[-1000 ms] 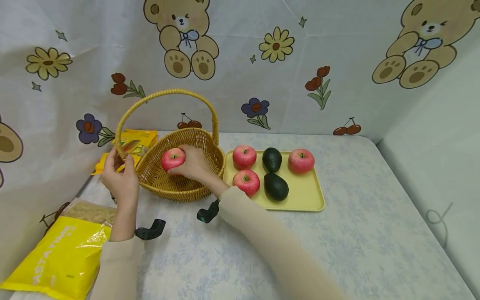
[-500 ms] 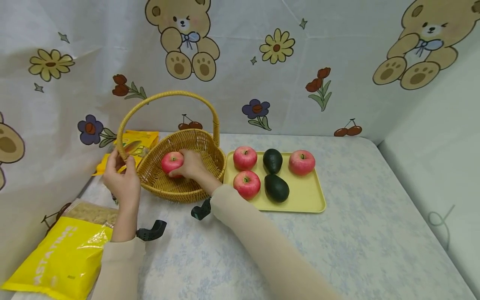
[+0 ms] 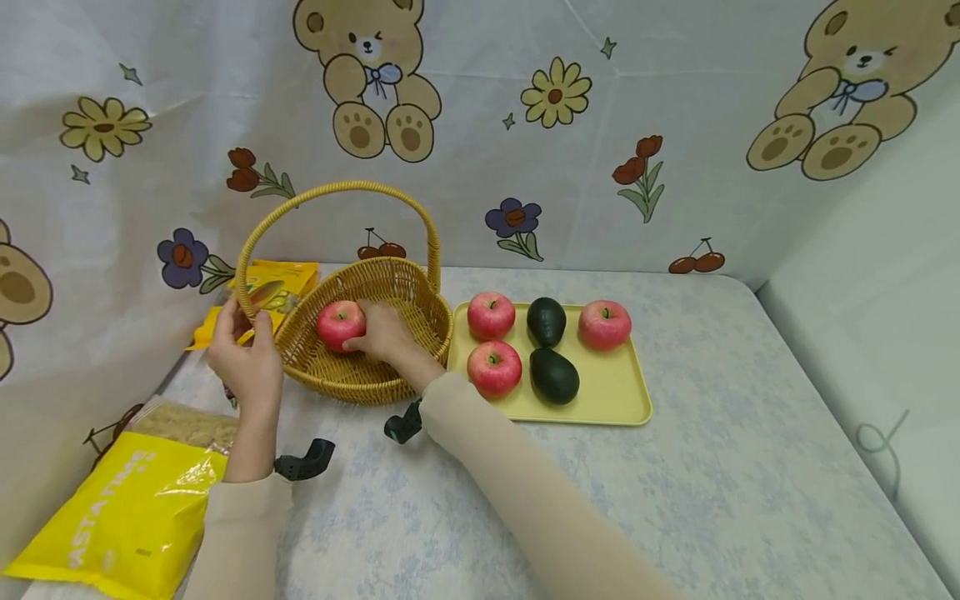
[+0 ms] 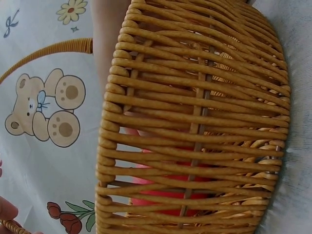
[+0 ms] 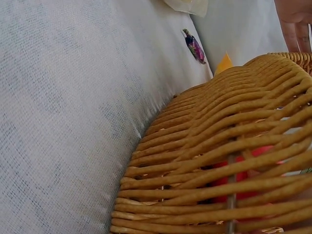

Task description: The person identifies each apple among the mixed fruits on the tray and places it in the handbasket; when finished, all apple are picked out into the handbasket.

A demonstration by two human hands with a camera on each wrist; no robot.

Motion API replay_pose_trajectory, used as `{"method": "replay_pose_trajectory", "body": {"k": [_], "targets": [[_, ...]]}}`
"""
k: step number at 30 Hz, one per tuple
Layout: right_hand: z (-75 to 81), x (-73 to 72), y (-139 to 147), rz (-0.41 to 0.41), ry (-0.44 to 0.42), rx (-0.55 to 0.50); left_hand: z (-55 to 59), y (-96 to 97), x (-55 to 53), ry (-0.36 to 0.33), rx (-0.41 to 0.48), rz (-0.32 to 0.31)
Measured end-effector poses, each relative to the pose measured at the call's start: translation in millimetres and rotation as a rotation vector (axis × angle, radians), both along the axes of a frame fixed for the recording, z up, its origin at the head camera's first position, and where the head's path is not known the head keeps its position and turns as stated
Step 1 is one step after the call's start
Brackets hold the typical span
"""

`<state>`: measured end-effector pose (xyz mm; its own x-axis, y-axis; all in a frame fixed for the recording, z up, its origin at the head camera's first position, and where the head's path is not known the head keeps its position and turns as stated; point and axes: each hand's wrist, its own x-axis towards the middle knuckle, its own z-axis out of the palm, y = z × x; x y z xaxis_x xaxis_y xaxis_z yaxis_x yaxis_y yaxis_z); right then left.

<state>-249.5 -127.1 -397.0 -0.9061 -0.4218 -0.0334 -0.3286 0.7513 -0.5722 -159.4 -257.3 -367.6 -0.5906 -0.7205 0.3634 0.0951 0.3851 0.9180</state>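
Observation:
A wicker basket [image 3: 352, 387] with a tall arched handle stands on the table. My left hand [image 3: 246, 358] holds the left foot of the handle between thumb and fingers. Inside the basket, my right hand [image 3: 390, 333] grips a red apple [image 3: 339, 325] from its right side, the thumb on its lower right; the other fingers are partly hidden. Through the weave, both wrist views show patches of the red apple [image 4: 170, 200]. Right of the basket lies a yellow tray [image 3: 611, 387] bearing several fruits: red apples [image 3: 494, 369] and two dark green avocados [image 3: 553, 376].
Yellow packets [image 3: 288, 275] lie behind the basket's left side. At the front left is a yellow pasta bag [image 3: 127, 517]. A printed cloth wall [image 3: 465, 108] rises along the back, and a white wall [image 3: 862, 333] bounds the right.
My right hand has gone slightly lower and left into the basket with the apple. The apple shifted a little left and turned. My left hand has stayed on the handle.

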Motion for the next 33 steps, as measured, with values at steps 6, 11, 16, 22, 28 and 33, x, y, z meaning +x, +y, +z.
{"method": "replay_pose_trajectory", "body": {"k": [6, 11, 16, 22, 28, 33], "targets": [[0.3, 1.1, 0, -0.003, 0.014, 0.004, -0.8, -1.2, -0.9, 0.02, 0.003, -0.005], [1.3, 2.6, 0, -0.023, 0.039, -0.009, -1.9, -1.9, -2.1, 0.039, -0.005, 0.004], [1.2, 3.3, 0, -0.041, 0.035, -0.009, -1.7, -1.9, -1.4, 0.027, -0.003, 0.001], [0.6, 2.5, 0, -0.042, 0.025, -0.016, -0.8, -1.8, -1.7, 0.022, 0.001, 0.002], [0.9, 4.5, 5, -0.011, 0.015, -0.019, 0.2, -0.5, -1.5, 0.014, -0.001, 0.004], [4.5, 7.6, 11, 0.014, 0.026, -0.07, 0.3, -1.2, -1.1, 0.011, 0.003, -0.004]]}}
